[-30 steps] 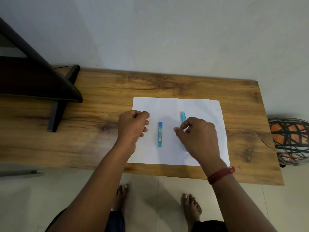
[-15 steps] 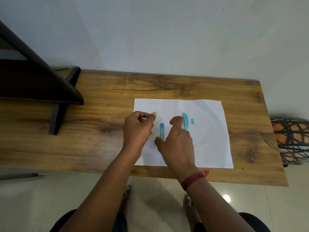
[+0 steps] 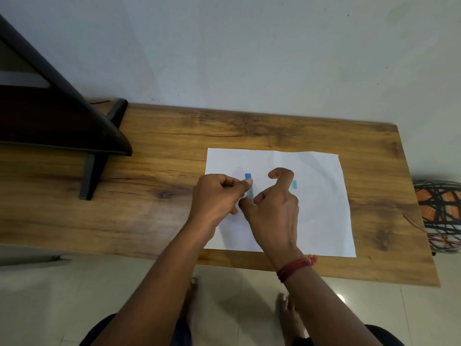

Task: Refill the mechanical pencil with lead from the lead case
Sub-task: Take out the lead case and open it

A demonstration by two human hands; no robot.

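The blue lead case (image 3: 248,176) stands nearly upright over the white paper (image 3: 324,221), held between both hands. My left hand (image 3: 214,198) pinches its upper part just under the darker blue top. My right hand (image 3: 274,208) grips its lower end with thumb and fingers, the index finger curled up and free. A small teal cap (image 3: 295,184) lies on the paper just right of my right hand. The mechanical pencil's barrel is hidden behind my right hand.
The paper lies on a wooden table (image 3: 149,208) against a pale wall. A dark stand (image 3: 94,171) occupies the table's left end. A black wire object with orange inside (image 3: 439,213) sits off the table's right edge. My bare feet show below the front edge.
My right hand left the teal pencil and moved left onto the lead case. The teal cap came into view on the paper. My left hand moved right and took the case's top.
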